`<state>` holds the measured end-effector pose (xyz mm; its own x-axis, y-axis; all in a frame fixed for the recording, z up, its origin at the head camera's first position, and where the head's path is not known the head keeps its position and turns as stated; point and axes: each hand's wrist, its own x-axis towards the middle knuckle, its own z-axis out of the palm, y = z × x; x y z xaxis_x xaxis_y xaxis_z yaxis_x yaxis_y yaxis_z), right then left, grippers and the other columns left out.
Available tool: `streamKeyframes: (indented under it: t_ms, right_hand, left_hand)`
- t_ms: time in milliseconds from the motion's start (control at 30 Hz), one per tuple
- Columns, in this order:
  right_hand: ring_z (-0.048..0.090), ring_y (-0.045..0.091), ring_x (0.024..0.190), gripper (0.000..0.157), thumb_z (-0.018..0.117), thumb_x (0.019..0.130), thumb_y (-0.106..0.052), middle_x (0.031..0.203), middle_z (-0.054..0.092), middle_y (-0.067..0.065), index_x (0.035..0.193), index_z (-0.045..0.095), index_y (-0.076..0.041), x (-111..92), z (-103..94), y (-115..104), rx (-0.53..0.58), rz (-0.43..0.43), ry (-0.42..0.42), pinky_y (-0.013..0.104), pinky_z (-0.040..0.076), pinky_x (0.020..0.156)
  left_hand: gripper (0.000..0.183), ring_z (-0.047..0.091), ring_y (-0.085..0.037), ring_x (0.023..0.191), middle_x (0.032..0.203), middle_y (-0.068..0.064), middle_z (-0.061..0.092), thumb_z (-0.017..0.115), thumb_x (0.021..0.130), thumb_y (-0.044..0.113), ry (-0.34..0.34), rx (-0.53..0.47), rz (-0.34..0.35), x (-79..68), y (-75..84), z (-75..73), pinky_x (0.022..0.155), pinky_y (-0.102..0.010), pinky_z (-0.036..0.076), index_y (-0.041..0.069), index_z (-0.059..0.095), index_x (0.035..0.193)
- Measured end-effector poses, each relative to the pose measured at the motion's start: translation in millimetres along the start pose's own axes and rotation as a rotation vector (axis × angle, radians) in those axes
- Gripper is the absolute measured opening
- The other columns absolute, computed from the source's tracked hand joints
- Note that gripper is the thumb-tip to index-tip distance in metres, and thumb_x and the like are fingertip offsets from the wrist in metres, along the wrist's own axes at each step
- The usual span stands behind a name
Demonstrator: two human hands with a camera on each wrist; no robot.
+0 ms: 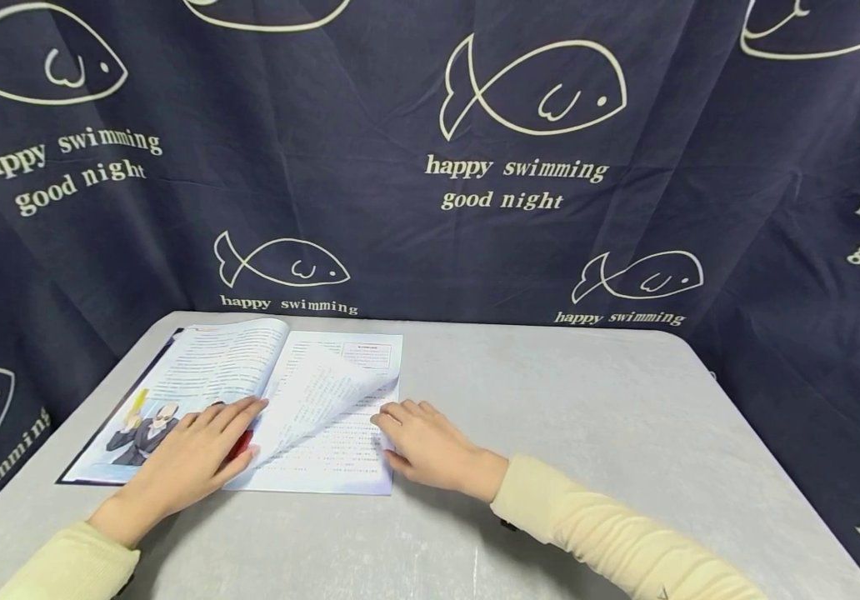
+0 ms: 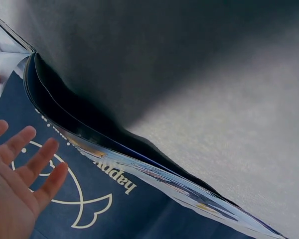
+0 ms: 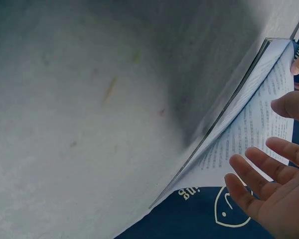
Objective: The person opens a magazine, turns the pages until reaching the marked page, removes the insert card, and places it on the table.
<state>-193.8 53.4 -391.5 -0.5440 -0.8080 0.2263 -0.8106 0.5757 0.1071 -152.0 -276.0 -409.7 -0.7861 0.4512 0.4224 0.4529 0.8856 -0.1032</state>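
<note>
An open magazine [image 1: 358,458] lies on the left part of the table, with printed text on both sides and a cartoon figure in a dark suit [image 1: 148,433] on the left page. One loose page [image 1: 317,396] curls up over the right side, its lower corner folded across the text. My left hand [image 1: 201,446] lies over the lower left page near the spine, fingers extended. At the right edge of the magazine, my right hand [image 1: 430,442] has its fingertips over the page margin. In the right wrist view its fingers [image 3: 261,159] are spread, with nothing gripped between them.
The grey table [image 1: 550,417] extends to the right of the magazine. Behind it hangs a dark blue curtain [image 1: 392,208] with fish drawings and lettering, and more of this cloth closes off both sides.
</note>
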Motion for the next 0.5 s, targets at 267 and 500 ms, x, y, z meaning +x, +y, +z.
streamKeyframes:
  t_ms: [267,500]
  right_hand:
    - [0.055,0.017,0.102,0.046,0.062,0.083,-0.033,0.118,0.056,0.001,0.122,0.050,-0.012,-1.7,2.1,-5.3,-0.014,-0.029,-0.054,0.032,0.046,0.084]
    - [0.055,0.017,0.102,0.043,0.060,0.084,-0.036,0.118,0.056,0.001,0.120,0.052,-0.014,-2.7,1.7,-9.2,-0.013,-0.053,-0.078,0.032,0.046,0.084]
  left_hand:
    - [0.065,0.046,-0.033,0.115,0.132,-0.012,0.048,0.065,0.076,0.035,0.021,0.021,0.018,2.4,-1.2,-0.7,0.088,-0.050,0.038,0.009,0.046,0.133]
    - [0.061,0.043,-0.037,0.118,0.135,-0.013,0.045,0.062,0.078,0.036,0.059,0.040,0.036,3.7,-1.6,-1.1,0.088,-0.053,0.038,0.012,0.047,0.132]
